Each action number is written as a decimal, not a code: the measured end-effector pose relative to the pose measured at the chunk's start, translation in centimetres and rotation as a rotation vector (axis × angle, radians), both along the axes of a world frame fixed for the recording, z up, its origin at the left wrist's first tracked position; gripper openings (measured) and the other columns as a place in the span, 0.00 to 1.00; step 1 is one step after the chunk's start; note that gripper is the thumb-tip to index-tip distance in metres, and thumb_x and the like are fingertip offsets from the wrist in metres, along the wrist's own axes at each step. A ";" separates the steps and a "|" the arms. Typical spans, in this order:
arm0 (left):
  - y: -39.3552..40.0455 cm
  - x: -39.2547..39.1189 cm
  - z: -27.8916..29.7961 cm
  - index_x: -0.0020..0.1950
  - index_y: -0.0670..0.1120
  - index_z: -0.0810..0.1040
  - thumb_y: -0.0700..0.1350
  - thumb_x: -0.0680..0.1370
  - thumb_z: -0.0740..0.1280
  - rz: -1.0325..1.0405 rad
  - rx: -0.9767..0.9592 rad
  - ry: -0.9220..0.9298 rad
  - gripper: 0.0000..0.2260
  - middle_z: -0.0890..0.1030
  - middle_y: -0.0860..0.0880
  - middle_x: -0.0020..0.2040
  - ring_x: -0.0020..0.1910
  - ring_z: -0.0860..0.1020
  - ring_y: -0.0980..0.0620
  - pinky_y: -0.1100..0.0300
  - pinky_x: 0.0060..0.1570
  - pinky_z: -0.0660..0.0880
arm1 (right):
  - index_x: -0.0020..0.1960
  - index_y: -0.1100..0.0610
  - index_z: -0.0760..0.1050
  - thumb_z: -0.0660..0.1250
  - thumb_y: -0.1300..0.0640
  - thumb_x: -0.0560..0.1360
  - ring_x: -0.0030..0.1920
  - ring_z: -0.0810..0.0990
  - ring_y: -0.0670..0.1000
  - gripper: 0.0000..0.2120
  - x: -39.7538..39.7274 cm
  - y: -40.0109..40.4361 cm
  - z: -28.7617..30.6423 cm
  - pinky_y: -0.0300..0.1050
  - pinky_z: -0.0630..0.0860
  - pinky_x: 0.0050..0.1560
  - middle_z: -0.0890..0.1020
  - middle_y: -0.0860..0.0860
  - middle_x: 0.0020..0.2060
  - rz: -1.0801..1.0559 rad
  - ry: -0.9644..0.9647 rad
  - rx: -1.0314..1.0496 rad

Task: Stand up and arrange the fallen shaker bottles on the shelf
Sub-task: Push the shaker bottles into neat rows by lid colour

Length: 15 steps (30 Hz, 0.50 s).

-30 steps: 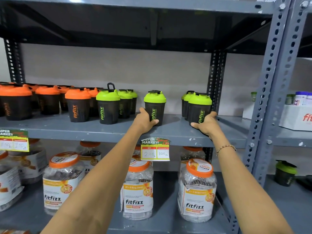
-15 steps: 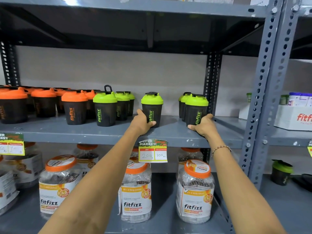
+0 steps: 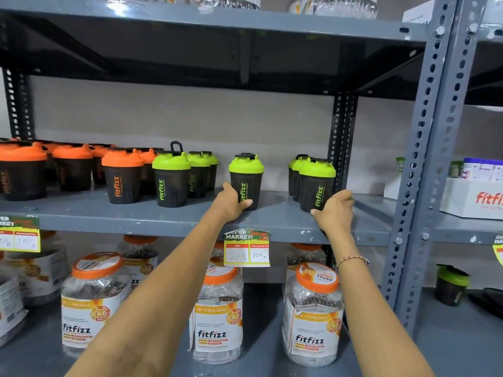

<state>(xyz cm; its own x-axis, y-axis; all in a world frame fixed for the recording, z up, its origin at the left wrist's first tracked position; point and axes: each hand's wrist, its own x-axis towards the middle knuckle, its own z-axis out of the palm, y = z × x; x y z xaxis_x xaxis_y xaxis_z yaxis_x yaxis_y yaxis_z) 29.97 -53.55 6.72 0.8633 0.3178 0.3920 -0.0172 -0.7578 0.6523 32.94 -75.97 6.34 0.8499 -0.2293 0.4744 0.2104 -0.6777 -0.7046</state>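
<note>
Little has shifted in the last second: both hands stay put on upright green-lidded bottles on the middle shelf (image 3: 272, 224). The left hand (image 3: 230, 204) grips the lone bottle (image 3: 246, 180), and the right hand (image 3: 333, 210) wraps the front bottle (image 3: 317, 185) of the right-hand row. Nothing there lies fallen; what's left looks like spacing.

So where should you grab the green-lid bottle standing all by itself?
Grab the lone green-lid shaker bottle around its dark lower body, coming from the front, as the left hand does. It stands upright with open shelf on both sides, and the body narrows toward the base, so fingers wrap it easily.
</note>
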 end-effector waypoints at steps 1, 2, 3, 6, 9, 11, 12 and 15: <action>0.0 -0.1 0.0 0.67 0.35 0.59 0.50 0.76 0.69 0.007 -0.001 -0.005 0.29 0.74 0.37 0.64 0.63 0.73 0.39 0.54 0.52 0.70 | 0.65 0.66 0.58 0.75 0.60 0.68 0.62 0.72 0.67 0.34 -0.6 0.3 -0.3 0.56 0.72 0.60 0.66 0.66 0.64 -0.031 -0.026 -0.003; 0.1 -0.3 -0.1 0.67 0.35 0.60 0.50 0.75 0.70 0.024 0.004 -0.011 0.30 0.74 0.37 0.64 0.63 0.73 0.39 0.53 0.54 0.71 | 0.64 0.66 0.59 0.74 0.61 0.69 0.61 0.72 0.66 0.31 -1.3 0.8 -0.6 0.56 0.72 0.60 0.67 0.66 0.64 -0.047 -0.046 -0.008; 0.4 -0.7 -0.1 0.67 0.35 0.60 0.51 0.75 0.70 0.056 0.013 -0.021 0.31 0.74 0.37 0.64 0.63 0.73 0.39 0.52 0.55 0.71 | 0.63 0.65 0.62 0.72 0.61 0.71 0.60 0.73 0.65 0.27 -2.0 1.6 -1.0 0.56 0.72 0.60 0.69 0.65 0.62 -0.042 -0.071 -0.025; 2.1 -2.6 -0.3 0.66 0.36 0.65 0.49 0.76 0.68 0.205 0.051 -0.135 0.26 0.76 0.38 0.61 0.61 0.74 0.38 0.50 0.55 0.71 | 0.51 0.60 0.73 0.67 0.63 0.74 0.55 0.77 0.62 0.07 -4.3 5.5 -1.6 0.52 0.74 0.55 0.74 0.60 0.55 0.115 -0.170 -0.164; 5.7 -5.5 -0.2 0.62 0.39 0.73 0.46 0.77 0.67 0.318 0.064 -0.399 0.17 0.82 0.41 0.53 0.57 0.77 0.40 0.51 0.55 0.73 | 0.40 0.54 0.72 0.66 0.63 0.73 0.52 0.79 0.60 0.06 -6.4 10.7 -0.4 0.49 0.74 0.51 0.80 0.57 0.50 0.351 -0.202 -0.229; 9.1 -7.5 0.1 0.58 0.39 0.75 0.43 0.76 0.68 0.382 0.079 -0.554 0.13 0.81 0.41 0.50 0.55 0.76 0.40 0.49 0.53 0.72 | 0.40 0.52 0.72 0.66 0.62 0.73 0.53 0.79 0.60 0.06 -7.3 14.4 0.7 0.48 0.74 0.50 0.82 0.57 0.48 0.469 -0.185 -0.233; 10.9 -8.4 0.2 0.57 0.38 0.75 0.42 0.75 0.69 0.432 0.092 -0.592 0.13 0.79 0.39 0.52 0.55 0.74 0.39 0.48 0.54 0.71 | 0.42 0.53 0.73 0.66 0.61 0.73 0.54 0.79 0.60 0.04 -7.6 16.2 1.2 0.47 0.74 0.50 0.83 0.57 0.49 0.504 -0.174 -0.227; 16.7 -10.3 0.3 0.65 0.33 0.66 0.41 0.73 0.72 0.605 0.083 -0.502 0.26 0.69 0.34 0.63 0.62 0.67 0.34 0.45 0.61 0.64 | 0.55 0.60 0.72 0.69 0.55 0.72 0.59 0.77 0.59 0.14 -7.7 21.4 2.0 0.47 0.72 0.54 0.80 0.59 0.55 0.577 -0.111 -0.214</action>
